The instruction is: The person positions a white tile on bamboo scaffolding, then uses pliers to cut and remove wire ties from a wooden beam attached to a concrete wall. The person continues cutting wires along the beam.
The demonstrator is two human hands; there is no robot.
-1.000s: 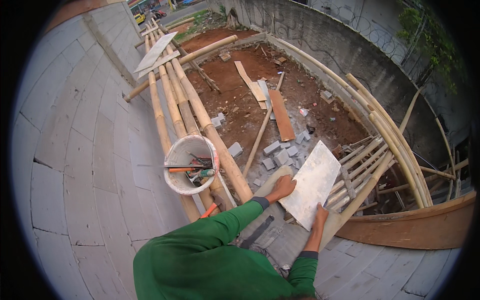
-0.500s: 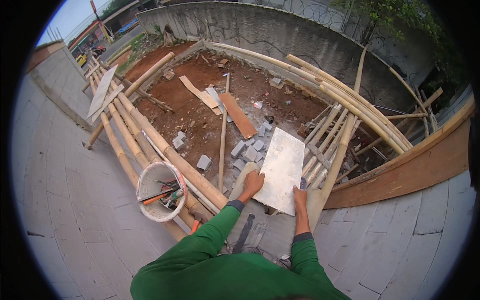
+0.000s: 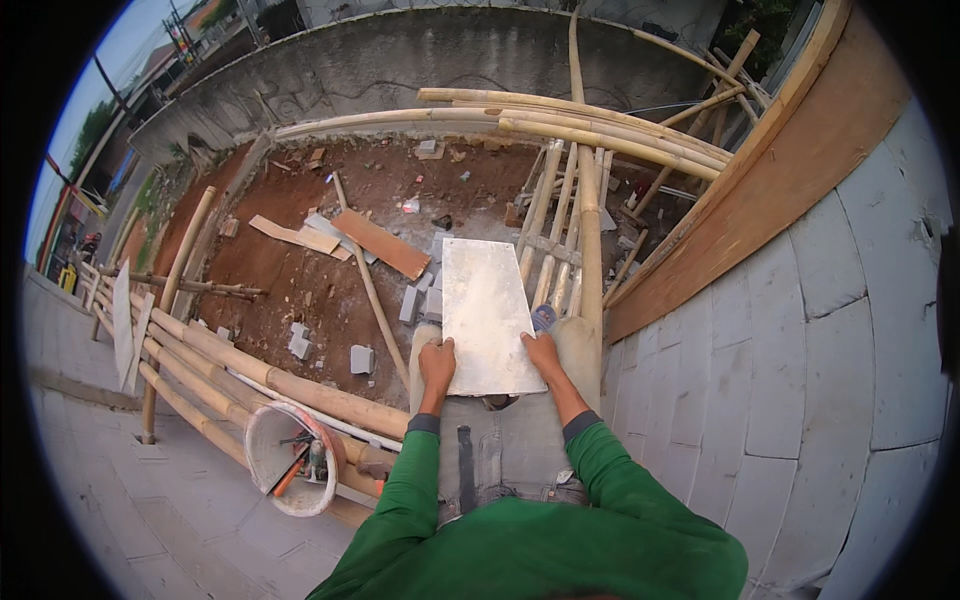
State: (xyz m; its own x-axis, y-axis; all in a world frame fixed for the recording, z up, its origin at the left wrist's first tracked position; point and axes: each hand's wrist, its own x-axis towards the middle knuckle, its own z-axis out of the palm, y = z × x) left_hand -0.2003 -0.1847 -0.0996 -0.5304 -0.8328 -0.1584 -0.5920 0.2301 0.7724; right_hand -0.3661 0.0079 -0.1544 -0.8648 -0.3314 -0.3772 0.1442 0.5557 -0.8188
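A pale, stained rectangular board [image 3: 487, 315] lies over my lap, its far end pointing away from me. My left hand [image 3: 437, 366] grips its left edge near the close end, fingers tucked underneath. On the opposite edge, my right hand [image 3: 541, 357] is closed round the board in the same way. Under it are my grey trousers [image 3: 500, 440], and a sandalled foot [image 3: 544, 317] shows just beyond my right hand. To my left, a white bucket [image 3: 292, 458] with hand tools, one with an orange handle, rests against the bamboo poles [image 3: 225, 385].
Bamboo scaffolding [image 3: 588, 225] rises ahead on the right, beside a long plywood strip [image 3: 740, 200]. Grey block walls [image 3: 780, 380] flank me. Below are red soil [image 3: 280, 270], loose grey blocks [image 3: 362, 359] and a brown plank [image 3: 381, 243]. A concrete wall [image 3: 400, 70] closes the far side.
My view has turned to the right, so the surroundings appear shifted. The board has gone from slanted to nearly straight ahead, with both my hands still gripping its edges.
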